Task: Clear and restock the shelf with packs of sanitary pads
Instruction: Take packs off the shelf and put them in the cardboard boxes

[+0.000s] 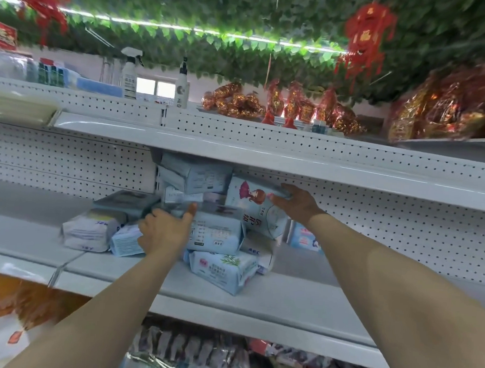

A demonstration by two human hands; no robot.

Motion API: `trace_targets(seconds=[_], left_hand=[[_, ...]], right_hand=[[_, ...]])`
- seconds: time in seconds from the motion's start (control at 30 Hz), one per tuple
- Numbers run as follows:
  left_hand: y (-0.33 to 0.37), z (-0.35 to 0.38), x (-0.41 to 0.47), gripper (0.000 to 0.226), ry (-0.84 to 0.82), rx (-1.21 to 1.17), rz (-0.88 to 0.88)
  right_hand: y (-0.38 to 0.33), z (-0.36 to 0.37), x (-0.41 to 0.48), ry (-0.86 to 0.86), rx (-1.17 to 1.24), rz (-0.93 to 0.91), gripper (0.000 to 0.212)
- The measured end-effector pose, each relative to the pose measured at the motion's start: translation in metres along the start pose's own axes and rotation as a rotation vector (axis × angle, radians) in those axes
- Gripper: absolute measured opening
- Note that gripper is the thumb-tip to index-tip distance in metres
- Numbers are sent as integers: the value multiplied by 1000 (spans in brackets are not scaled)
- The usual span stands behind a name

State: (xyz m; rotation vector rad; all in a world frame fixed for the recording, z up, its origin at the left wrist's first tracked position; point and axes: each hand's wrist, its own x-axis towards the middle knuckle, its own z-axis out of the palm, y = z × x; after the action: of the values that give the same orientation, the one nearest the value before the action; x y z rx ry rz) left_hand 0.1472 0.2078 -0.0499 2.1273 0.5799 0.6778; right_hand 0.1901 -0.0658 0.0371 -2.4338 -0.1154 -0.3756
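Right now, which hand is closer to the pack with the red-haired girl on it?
Right. The right hand grips the girl pack at its upper corner. The left hand is lower and to its left, on other packs in the pile.

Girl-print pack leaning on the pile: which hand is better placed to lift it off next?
Right, probably. The right hand holds the girl-print pack at its upper corner, fingers over the top edge. The left hand sits lower and apart from it, against the pale blue pack.
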Motion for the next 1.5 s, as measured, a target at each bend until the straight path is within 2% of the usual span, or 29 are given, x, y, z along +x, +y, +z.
trace_targets(seconds=[0.2,0.4,0.47,0.57,0.6,0.77,0.9,1.03,1.07,1.17,1.23,1.33,1.5], left_hand=[[-8,3,18,101,-64,-63,-3],[-13,0,21,90,-141,-76,-47],[-13,-4,21,93,-167,-57,-52],[-10,-11,20,98,-205,-4,-50],[-9,-12,20,99,-220,15,-54],[-5,-21,15,91,-314,79,-37],[-1,-27,10,82,-399,-43,-76],[-9,-21,13,107,-453,-256,-154],[-10,-22,11,102,-459,-299,-174],[-4,-36,-4,64,-486,-426,-213],[1,-40,-11,49,-540,-499,-257],[4,-49,-27,41,-621,-565,-349],[17,-59,-61,27,-569,-657,-482]], right_hand=[[4,12,25,107,-220,-50,60],[9,17,27,88,36,50,56],[9,18,25,124,13,38,65],[10,18,23,112,-258,4,108],[8,17,21,102,-321,1,113],[0,11,10,104,-338,13,103],[-3,11,2,118,-301,29,100],[0,11,-7,186,-266,23,100],[0,11,-10,211,-263,14,99],[3,10,-17,290,-268,-8,93],[4,7,-23,332,-263,-2,91],[9,-5,-36,371,-214,38,90],[34,-44,-71,369,-180,68,91]])
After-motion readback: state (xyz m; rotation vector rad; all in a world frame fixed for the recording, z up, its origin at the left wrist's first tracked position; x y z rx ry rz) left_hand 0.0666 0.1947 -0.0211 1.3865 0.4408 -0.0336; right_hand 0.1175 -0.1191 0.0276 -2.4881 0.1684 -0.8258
